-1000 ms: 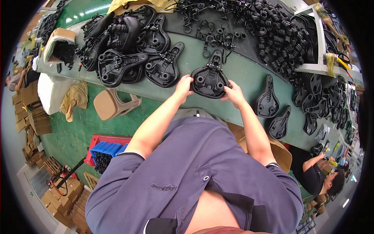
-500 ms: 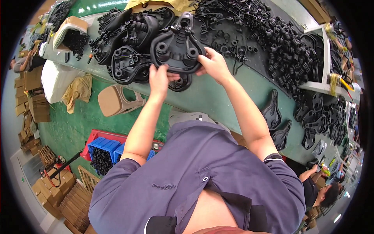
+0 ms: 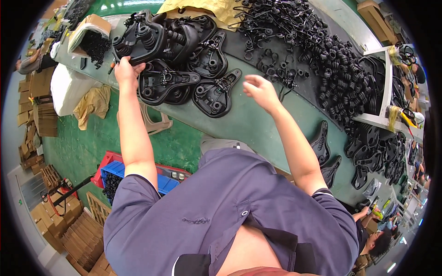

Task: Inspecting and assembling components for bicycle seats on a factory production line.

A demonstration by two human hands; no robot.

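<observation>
A black bicycle saddle (image 3: 154, 37), underside up with its springs showing, is at the left of the bench, over other saddles. My left hand (image 3: 127, 72) is closed on its near edge, and part of the thumb and fingers is behind the rim. Several more upturned saddles lie just to the right, among them one saddle (image 3: 215, 99) at the near side of the pile. My right hand (image 3: 261, 91) is apart from everything, above the bench right of that saddle, with loosely bent fingers and nothing in them.
Heaps of small black clamps and springs (image 3: 313, 60) cover a dark mat at the back right. Bare saddle shells (image 3: 321, 142) lie on the bench (image 3: 262, 133) to the right. A white-framed rack (image 3: 384, 92) stands beyond. A beige stool (image 3: 156, 123) is by the bench's front edge.
The saddle that both hands held at the middle has moved left with my left hand. My right hand has let go of it and is apart, slightly right of where it was.
</observation>
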